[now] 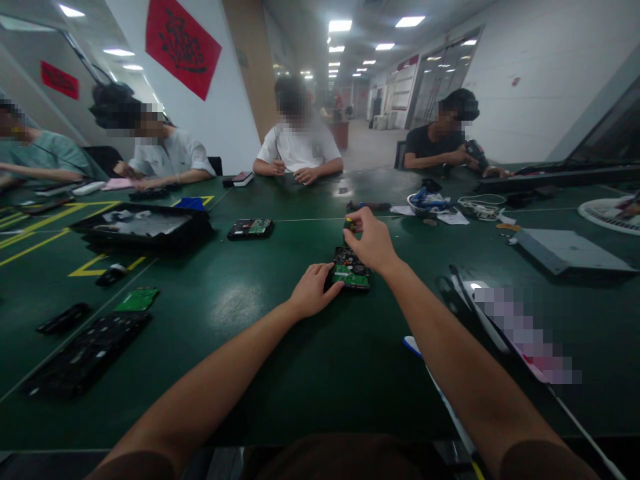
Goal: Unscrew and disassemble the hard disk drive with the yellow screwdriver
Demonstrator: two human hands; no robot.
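Note:
A hard drive (352,275) with a green circuit board lies on the table in front of me. My left hand (315,289) grips its left side, the thumb resting on the near part of the board and the fingers along the edge. Above the far end of the drive, my right hand (371,239) is closed around the black and yellow handle of a screwdriver (349,225), held upright. Its tip is too small to make out against the drive.
Another hard drive (251,229) lies further left, near a black tray (143,227). At the left are a green circuit board (137,299) and a black casing (85,353). A grey metal box (573,252) and a bowl of blue items (428,201) stand right. Several people sit across the table.

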